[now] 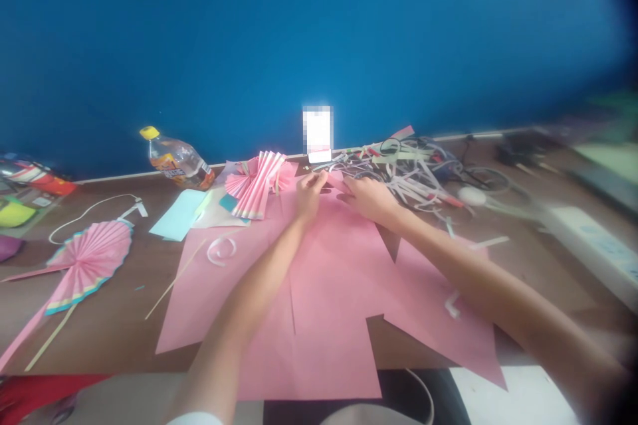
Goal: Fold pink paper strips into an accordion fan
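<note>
Large sheets of pink paper (329, 265) lie overlapping on the brown table, one hanging over its front edge. At the far edge of the middle sheet, my left hand (310, 195) is closed in a pinch on the paper. Beside it on the right, my right hand (369, 198) has its fingers bent over the same far edge, which looks turned up or folded between the hands. Just left of my left hand rests a pleated pink paper fan (259, 189). Fine detail at the fingertips is blurred.
Behind my right hand lies a tangled heap of paper strips (413, 169). A tilted bottle with a yellow cap (182, 163), light blue paper (179, 214) and another pink fan (94, 259) are on the left. A white power strip (593, 246) lies right. A blue wall (319, 33) closes the back.
</note>
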`<state>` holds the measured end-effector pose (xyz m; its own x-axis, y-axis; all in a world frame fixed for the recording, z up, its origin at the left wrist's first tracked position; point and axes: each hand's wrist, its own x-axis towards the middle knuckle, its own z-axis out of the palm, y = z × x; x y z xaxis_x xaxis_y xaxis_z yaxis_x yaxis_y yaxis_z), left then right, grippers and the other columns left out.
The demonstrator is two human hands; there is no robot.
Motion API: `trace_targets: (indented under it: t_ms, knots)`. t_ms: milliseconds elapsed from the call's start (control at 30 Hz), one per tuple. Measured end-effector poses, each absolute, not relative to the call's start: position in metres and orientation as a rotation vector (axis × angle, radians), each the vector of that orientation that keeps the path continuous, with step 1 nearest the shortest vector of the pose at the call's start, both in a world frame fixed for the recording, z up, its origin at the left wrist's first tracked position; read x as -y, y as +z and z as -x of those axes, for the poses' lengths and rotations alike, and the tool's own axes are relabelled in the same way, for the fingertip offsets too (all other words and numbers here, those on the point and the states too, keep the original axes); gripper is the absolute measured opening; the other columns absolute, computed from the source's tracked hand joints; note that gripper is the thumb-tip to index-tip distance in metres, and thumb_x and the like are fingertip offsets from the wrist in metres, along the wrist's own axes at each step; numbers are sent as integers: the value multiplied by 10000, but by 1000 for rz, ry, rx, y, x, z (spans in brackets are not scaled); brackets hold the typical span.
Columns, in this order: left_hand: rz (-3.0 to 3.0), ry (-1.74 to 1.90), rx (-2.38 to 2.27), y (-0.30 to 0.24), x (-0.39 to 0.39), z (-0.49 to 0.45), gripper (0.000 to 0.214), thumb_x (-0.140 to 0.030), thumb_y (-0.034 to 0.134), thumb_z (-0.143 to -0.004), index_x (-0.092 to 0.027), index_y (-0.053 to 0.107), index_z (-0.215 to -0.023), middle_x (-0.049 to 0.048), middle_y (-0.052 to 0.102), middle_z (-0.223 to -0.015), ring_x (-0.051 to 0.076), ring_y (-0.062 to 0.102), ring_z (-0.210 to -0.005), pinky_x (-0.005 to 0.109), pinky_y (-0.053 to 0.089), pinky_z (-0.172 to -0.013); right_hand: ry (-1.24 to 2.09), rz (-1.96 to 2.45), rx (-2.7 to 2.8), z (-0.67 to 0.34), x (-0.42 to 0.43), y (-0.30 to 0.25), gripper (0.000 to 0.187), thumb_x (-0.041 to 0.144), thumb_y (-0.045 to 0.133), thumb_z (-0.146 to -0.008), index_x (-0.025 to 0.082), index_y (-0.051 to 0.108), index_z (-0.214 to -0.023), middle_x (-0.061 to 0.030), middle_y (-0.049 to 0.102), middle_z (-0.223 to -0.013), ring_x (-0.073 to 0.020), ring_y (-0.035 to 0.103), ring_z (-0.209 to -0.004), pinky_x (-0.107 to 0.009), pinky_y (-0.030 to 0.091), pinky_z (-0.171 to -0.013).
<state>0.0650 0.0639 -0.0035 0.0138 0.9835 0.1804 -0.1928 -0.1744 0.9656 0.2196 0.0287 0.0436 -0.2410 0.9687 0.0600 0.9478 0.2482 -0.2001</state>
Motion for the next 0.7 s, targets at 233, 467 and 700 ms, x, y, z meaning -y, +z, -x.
trace_targets:
  t_ms: [233,467,700]
  knots:
    - [-1184,1416,-934,-2,-63,-64,315,-486,639,-809,-173,663,-781,42,638,-787,146,635,-744,280,524,-684,688,1610,2219,-231,-37,51,226,307,491,-904,184,560,-728,-31,693,-709,-138,623,-617,-236,388,-594]
    - [-1195,1351,-839,-3,-65,-66,302,-478,629,-823,-181,581,-848,44,653,-839,142,646,-755,266,506,-670,1007,1421,2106,-239,-45,45,227,270,479,-925,171,558,-736,-31,700,-687,-124,646,-583,-216,455,-585]
    - [-1256,1238,-681,3,-61,-71,397,-314,791,-683,-197,538,-965,6,645,-789,121,609,-671,267,466,-664,1255,1394,1954,-239,-44,49,222,224,442,-951,150,567,-784,-50,690,-671,-97,587,-472,-221,466,-527]
